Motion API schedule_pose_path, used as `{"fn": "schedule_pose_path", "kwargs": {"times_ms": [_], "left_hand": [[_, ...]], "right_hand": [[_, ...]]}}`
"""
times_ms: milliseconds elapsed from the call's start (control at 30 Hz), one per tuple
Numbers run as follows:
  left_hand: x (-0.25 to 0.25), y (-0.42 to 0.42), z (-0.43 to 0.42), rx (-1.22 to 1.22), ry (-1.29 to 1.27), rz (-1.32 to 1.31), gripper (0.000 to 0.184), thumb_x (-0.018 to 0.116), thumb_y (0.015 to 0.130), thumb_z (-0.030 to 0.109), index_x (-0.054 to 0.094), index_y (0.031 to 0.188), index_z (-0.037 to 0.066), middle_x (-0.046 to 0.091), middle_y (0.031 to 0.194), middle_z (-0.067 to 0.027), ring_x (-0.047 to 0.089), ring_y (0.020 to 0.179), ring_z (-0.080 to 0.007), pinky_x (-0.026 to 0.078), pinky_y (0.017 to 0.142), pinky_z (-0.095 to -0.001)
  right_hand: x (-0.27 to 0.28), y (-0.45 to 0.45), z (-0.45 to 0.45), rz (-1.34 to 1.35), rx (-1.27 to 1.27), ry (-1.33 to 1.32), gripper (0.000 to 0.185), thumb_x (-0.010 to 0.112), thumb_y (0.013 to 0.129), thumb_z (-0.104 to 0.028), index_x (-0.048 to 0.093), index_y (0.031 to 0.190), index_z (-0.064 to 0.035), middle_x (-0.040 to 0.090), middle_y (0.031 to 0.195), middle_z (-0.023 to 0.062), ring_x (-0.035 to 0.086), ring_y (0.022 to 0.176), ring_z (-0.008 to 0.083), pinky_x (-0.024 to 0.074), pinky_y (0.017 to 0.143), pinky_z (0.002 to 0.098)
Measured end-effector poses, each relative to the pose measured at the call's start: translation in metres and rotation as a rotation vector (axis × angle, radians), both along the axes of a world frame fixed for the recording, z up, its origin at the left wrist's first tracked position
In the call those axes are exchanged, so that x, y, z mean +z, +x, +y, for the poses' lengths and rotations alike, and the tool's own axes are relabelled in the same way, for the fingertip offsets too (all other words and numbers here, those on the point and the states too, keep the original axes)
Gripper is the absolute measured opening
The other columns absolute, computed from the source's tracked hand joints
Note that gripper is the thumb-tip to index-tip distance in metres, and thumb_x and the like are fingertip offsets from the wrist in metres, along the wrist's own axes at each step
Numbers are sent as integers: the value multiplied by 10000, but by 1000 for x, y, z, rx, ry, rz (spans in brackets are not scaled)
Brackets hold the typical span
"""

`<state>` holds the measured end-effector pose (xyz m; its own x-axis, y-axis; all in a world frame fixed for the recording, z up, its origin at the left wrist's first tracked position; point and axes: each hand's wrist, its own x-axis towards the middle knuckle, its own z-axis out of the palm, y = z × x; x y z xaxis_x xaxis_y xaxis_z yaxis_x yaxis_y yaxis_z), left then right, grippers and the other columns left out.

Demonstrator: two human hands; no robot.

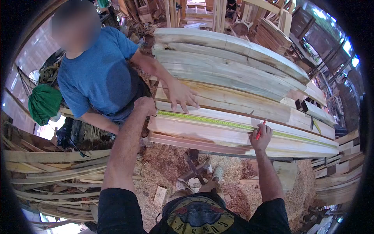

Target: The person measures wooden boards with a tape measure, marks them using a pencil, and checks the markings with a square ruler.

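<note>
A yellow-green tape measure (218, 122) lies stretched along a pale wooden board (206, 112). At the left end of the board, my left hand (145, 106) is closed around the end of the tape. My right hand (261, 136) holds a red pencil (261, 129), pointing up, and rests on the board beside the tape. A co-worker's hand (181, 93) lies spread on the boards, just right of my left hand. Other planks (218, 62) lie side by side behind the tape.
A person in a blue shirt (101, 74) stands at the left of the boards. Curved wood strips (58, 175) are piled at lower left. More boards (339, 171) are stacked at right. Wood shavings (152, 167) cover the floor. A square tool (314, 124) lies on the right-hand planks.
</note>
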<state>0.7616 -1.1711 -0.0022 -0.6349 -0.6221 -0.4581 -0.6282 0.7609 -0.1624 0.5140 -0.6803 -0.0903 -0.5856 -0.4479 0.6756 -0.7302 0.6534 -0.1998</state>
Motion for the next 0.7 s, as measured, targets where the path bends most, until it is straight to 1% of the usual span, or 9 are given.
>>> {"fn": "schedule_pose_path", "kwargs": {"times_ms": [100,200,300,400,500,600,700], "left_hand": [[-23,3,-15,-46,-19,123,453,708,792,374,765,1071,22,733,1131,-203,711,1074,-336,562,949,-432],[-30,4,-19,-76,20,145,444,695,788,355,763,1096,43,733,1144,-193,710,1081,-335,562,953,-439],[-25,-1,-17,-31,1,3,433,696,810,256,735,1214,107,711,1248,-151,691,1158,-271,576,942,-419],[-20,3,-13,-35,18,72,443,701,794,365,761,1126,78,736,1166,-162,708,1099,-334,564,957,-454],[-21,6,-13,-14,34,126,451,709,801,371,754,1148,87,729,1185,-169,703,1108,-348,560,964,-459],[-22,5,-11,-20,9,119,465,715,808,369,740,1177,87,725,1189,-178,692,1128,-354,551,980,-467],[-26,8,-15,-72,-9,113,481,697,826,379,727,1199,78,725,1187,-176,685,1145,-346,543,991,-477]], "right_hand": [[0,0,-1,-4,-6,1,208,619,836,-215,617,1003,-92,604,910,130,551,920,370,428,860,503],[2,2,-1,-70,-16,3,249,637,779,-108,620,1028,-96,611,965,140,546,964,376,435,873,514],[2,3,-1,-31,26,-35,242,624,774,-99,616,1015,-86,610,948,151,548,961,380,437,862,520],[-4,0,-1,-40,-20,-33,249,624,769,-101,615,1017,-80,609,960,158,550,963,385,441,858,525],[-4,1,0,-53,-26,-22,255,629,771,-107,617,1024,-81,609,974,157,551,967,388,441,864,525],[0,2,1,-65,-6,-22,262,637,769,-120,614,1028,-86,606,979,149,546,956,386,442,866,517],[-1,3,-1,-70,-3,-23,269,639,763,-129,612,1028,-89,604,965,143,544,941,380,440,859,510]]}}
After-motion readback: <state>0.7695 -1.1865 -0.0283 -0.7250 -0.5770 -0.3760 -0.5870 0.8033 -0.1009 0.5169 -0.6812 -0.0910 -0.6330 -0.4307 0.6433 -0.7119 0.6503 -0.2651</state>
